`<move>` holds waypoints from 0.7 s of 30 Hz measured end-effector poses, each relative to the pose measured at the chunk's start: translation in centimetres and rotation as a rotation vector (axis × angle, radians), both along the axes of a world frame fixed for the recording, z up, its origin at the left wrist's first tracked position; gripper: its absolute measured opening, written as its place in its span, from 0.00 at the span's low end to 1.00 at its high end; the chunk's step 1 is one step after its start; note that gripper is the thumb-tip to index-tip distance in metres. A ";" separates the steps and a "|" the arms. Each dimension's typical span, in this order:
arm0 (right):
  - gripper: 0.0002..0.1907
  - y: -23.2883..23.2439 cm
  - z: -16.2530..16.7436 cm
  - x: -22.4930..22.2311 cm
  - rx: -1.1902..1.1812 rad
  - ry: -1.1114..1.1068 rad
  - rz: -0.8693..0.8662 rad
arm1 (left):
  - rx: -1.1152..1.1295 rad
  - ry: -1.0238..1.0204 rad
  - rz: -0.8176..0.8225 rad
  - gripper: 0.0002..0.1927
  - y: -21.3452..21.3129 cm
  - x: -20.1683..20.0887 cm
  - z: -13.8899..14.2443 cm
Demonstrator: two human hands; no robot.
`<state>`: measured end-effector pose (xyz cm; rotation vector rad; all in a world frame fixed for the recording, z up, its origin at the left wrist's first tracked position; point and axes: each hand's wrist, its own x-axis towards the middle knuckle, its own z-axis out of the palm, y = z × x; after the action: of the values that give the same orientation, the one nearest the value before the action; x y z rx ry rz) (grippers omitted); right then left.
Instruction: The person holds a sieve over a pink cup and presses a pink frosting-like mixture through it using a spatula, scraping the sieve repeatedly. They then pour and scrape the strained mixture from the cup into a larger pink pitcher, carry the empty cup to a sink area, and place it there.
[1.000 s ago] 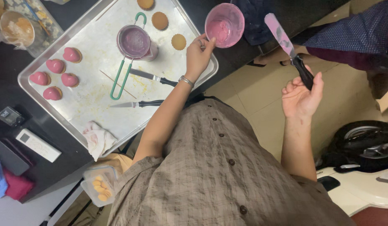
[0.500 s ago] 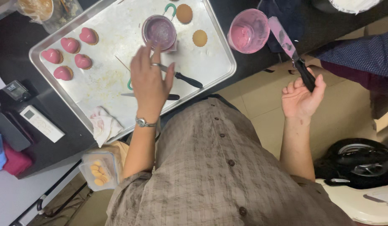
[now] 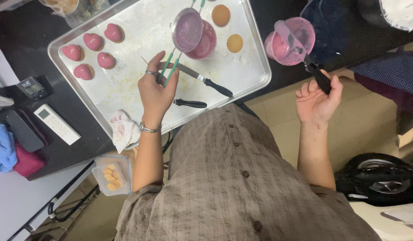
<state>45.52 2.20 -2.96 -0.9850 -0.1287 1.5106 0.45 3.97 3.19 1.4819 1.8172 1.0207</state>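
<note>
While the left hand gripped the green wire handle of a small sieve, tilted over a pink-filled bowl on the metal tray, the right hand clasped a pink-smeared spatula whose blade rested in a pink cup on the dark worktop. Nearby on the tray lay two black-handled knives, four pink hearts and round biscuits.

The left hand reaches far out with the forearm stretched straight, back of the hand up, fingers curled in a pinch. The right hand is raised to the right, palm up, fingers closed in a grip, elbow bent.
</note>
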 end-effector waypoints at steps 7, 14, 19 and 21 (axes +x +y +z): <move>0.19 0.2 0.3 -0.8 0.010 -0.003 -0.009 | 0.012 -0.080 0.187 0.20 3.2 -3.7 -3.9; 0.15 0.8 1.2 -0.1 0.003 0.004 -0.053 | -0.050 -0.060 0.302 0.18 5.6 -2.9 -10.2; 0.14 1.0 1.2 -0.1 0.027 -0.015 -0.025 | -0.071 0.092 0.322 0.19 6.1 -1.4 -11.0; 0.15 1.2 1.0 -0.3 0.022 0.001 -0.008 | -0.023 0.182 0.309 0.19 6.3 -1.0 -11.0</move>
<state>45.25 3.37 -1.94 -0.9661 -0.1407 1.4988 -0.58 10.28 -7.83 1.3434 2.2317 1.0299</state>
